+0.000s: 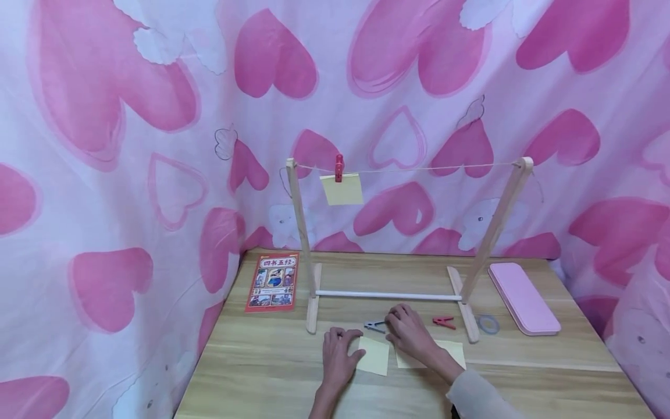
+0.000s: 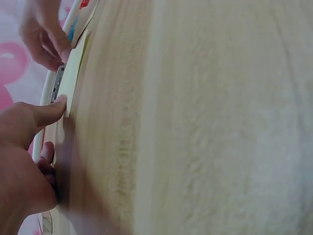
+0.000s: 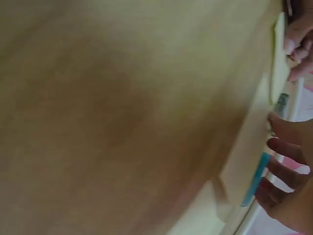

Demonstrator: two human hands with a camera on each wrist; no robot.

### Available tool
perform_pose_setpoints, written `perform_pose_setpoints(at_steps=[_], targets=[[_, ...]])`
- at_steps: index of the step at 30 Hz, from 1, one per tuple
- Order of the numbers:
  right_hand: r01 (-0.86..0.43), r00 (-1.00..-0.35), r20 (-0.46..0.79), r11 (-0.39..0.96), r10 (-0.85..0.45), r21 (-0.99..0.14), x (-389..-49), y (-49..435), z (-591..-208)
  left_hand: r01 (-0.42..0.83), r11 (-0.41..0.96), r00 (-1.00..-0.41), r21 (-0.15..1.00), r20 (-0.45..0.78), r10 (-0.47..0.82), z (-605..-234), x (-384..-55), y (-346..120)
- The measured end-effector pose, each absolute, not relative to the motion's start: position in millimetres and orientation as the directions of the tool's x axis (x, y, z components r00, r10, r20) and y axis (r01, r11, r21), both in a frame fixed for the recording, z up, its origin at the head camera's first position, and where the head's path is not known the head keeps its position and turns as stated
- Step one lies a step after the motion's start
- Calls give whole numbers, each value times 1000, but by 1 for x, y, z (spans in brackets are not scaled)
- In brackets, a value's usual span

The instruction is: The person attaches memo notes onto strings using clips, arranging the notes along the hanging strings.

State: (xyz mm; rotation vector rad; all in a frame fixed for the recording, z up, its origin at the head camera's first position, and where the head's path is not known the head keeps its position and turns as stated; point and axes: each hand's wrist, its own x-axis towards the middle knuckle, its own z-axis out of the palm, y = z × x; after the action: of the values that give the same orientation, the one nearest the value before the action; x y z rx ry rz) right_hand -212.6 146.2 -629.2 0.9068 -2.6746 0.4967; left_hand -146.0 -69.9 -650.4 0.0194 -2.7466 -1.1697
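A light brown wooden table (image 1: 256,372) holds a tall frame of pale wood (image 1: 302,227). In front of it, the left hand (image 1: 337,356) pinches the edge of some paper. The right hand (image 1: 410,334) has bent fingers, and I can't tell if they grip anything. The square, pale yellow paper (image 1: 374,356) is between both hands. Just behind it, near the right fingertips, is a small grey-blue clip (image 1: 373,327).

Wood-grained table (image 1: 262,372) — red booklet (image 1: 272,282), wooden stand (image 1: 493,233), yellow notes (image 1: 374,356), clips (image 1: 441,320), grey ring (image 1: 489,332), pink case (image 1: 525,298)
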Motion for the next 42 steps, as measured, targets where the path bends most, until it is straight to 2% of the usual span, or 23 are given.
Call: perform_pose_setpoints(at_steps=[4,13,18,21,27,33,35,42], targets=[[-608,-790,307,742,-530,-283,-212,147,-634,39,673,-992,738,112,-65,-651,-147,-73],[-571,-820,261,762,-509,-307,-206,140,-634,8,630,-996,777,64,-67,-652,-149,-74],[-554,-825,345,764,-448,-330,-205,138,-641,-40,622,-997,782,10,-76,-652,-151,-73],[-560,-816,395,746,-422,-361,-205,138,-639,-28,593,-996,805,27,-83,-652,-148,-75],[-554,-829,429,629,-359,-545,-206,141,-614,12,482,-990,876,77,-114,-653,-146,-79],[-645,-742,570,610,-354,-460,-210,144,-589,-9,477,-995,879,38,-89,-650,-148,-83],[-647,-737,576,619,-354,-446,-210,145,-584,-4,475,-995,880,42,-85,-650,-148,-83],[-533,-840,438,640,-320,-554,-203,145,-580,25,448,-994,894,70,-85,-654,-145,-84]])
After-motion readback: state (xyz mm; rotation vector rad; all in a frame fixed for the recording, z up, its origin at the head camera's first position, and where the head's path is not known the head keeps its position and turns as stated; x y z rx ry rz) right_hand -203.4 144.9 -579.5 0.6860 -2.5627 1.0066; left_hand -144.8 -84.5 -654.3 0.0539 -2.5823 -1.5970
